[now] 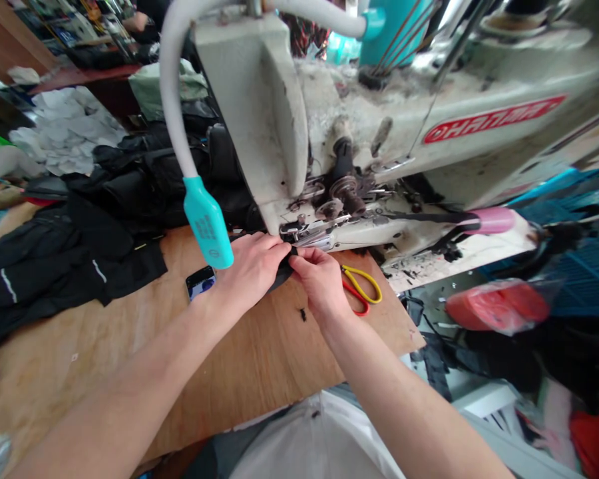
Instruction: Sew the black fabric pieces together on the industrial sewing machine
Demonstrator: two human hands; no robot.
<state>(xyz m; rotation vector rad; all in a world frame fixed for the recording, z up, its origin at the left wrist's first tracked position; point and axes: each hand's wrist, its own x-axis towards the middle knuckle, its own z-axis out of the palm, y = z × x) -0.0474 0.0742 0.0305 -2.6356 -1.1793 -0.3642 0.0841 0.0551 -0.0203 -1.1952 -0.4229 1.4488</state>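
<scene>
Left to right.

Black garments (80,246) heaped on the left end of the table (259,359), white strips on some of them. Phone (200,283) lies on the table, partly hidden by the left wrist. Lamp (209,226) with a teal head hangs in front of the sewing machine (339,100), over the phone side.

Left hand (252,269): palm down on the black cloth (279,276), fingers together and stretched toward the machine's needle end. Looks like pressing; can't tell if they grip anything underneath.

Black cloth sits at the table's far edge, right under the machine head, between the two hands. Dark, narrow where it shows, mostly covered by the hands. Edge and any stitching too small to make out. Can't tell whether it's under the foot.

Right hand (322,279): thumb and forefinger pinched on the cloth's end, just beside the left fingertips.

Step, my read: lining the cloth up at the needle. Next move calls for keeping the pinch square, left hand steady, fingertips clear of the needle. Main risk: a nipped finger or a skewed edge.

Black scrap (303,314) on the table, nearer the wearer, left of the right wrist. Scissors (358,293), yellow and red handles, just right of the right hand; blades not visible. Red bundle in clear plastic (499,303) beyond the table's right edge.
</scene>
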